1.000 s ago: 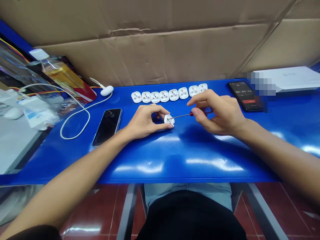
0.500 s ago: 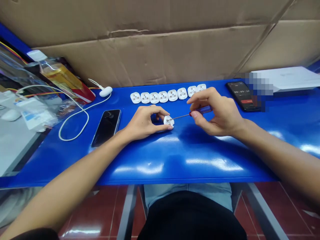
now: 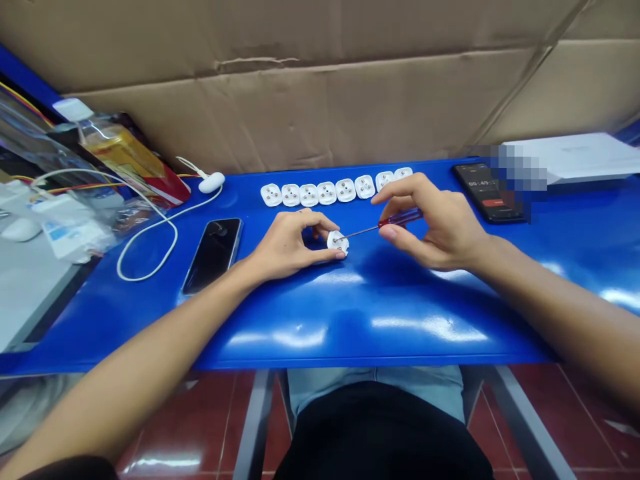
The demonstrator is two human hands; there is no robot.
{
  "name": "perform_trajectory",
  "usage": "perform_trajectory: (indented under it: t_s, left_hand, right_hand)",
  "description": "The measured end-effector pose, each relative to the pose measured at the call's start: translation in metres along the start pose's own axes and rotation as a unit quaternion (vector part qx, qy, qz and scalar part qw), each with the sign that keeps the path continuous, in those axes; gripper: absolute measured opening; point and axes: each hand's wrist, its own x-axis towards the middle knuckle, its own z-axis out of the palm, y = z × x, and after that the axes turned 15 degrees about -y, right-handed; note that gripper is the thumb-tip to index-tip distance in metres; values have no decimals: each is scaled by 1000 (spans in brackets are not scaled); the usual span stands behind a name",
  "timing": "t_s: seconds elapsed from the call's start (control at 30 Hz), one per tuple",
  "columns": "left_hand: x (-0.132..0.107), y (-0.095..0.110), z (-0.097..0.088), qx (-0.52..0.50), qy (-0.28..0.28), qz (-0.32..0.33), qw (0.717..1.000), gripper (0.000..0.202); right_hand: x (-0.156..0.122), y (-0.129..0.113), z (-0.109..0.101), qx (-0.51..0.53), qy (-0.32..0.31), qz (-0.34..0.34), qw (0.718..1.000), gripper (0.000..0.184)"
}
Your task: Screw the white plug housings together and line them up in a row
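Note:
Between the thumb and fingers of my left hand [image 3: 295,247] is a small white plastic socket piece [image 3: 339,245] with metal screws, tilted up off the blue table. My right hand [image 3: 433,227] is closed around the purple and red handle of a screwdriver [image 3: 367,231]. Its thin shaft points left, and the tip meets a screw in the white piece. Behind my hands, several similar white pieces [image 3: 327,193] lie in a row along the table's back; my right fingers partly cover those at the right end.
A phone [image 3: 213,255] lies left of my left hand, beside a looped white cable [image 3: 173,243]. A bottle [image 3: 117,153] leans at the far left. Back right are a phone showing a timer [image 3: 487,193] and a white box [image 3: 575,155]. Cardboard [image 3: 300,113] stands behind the blue table [image 3: 320,340].
My right fingers have shifted slightly around the screwdriver handle, which looks turned a little. My left hand and the white piece stay where they were.

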Motion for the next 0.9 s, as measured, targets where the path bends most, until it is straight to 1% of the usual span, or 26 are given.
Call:
perform_trajectory:
  t_s: [0.07,0.17,0.3,0.47,0.63,0.77,0.9]
  left_hand:
    - [0,-1,0,-4,3,2,1000,37]
    - [0,-2,1,-5,3,2,1000,38]
    - [0,-3,1,-8,2,1,1000,39]
    - [0,-4,1,-2,0,5,1000,37]
    - [0,-4,1,-3,1,12,1000,38]
    - [0,-4,1,3,-1,11,1000,39]
    - [0,-3,1,0,-4,10,1000,38]
  right_hand:
    - [0,0,0,-1,-9,14,1000,26]
    - [0,-1,0,-25,-5,44,999,18]
    - [0,0,0,-3,-10,19,1000,24]
    - [0,0,-1,-29,-7,57,998,13]
    - [1,0,0,3,-17,7,1000,18]
    - [1,-1,1,-61,20,9,998,10]
    - [1,0,1,-26,1,-13,1000,18]
